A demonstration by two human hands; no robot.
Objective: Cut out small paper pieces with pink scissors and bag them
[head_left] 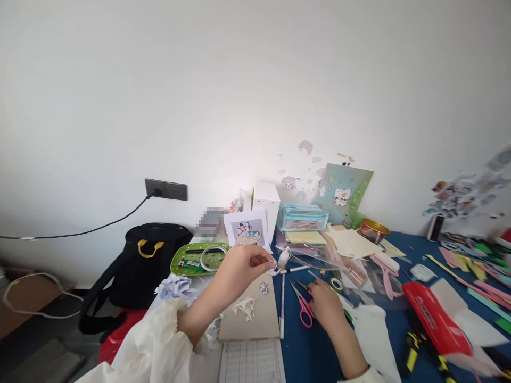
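My left hand [249, 263] is raised over the grey-brown board [263, 319], thumb and fingertips pinching a small white paper cutout [273, 264]. White paper scraps [244, 307] and a small printed cutout [264, 288] lie on the board below. My right hand [326, 303] rests low on the blue tabletop with its fingers curled down. A thin dark tip pokes out at its fingertips; what it belongs to is hidden. Beside that hand lie pink-handled scissors [305, 314], and a green tape roll [336, 285] sits just behind it.
A printed picture [247, 231] leans on a white box [266, 205]. Near it stands a small glue bottle [283, 258]. A green tray [195, 258] is at left, a blue pencil case [303, 217] behind, and a red case [435, 316] with paper strips at right.
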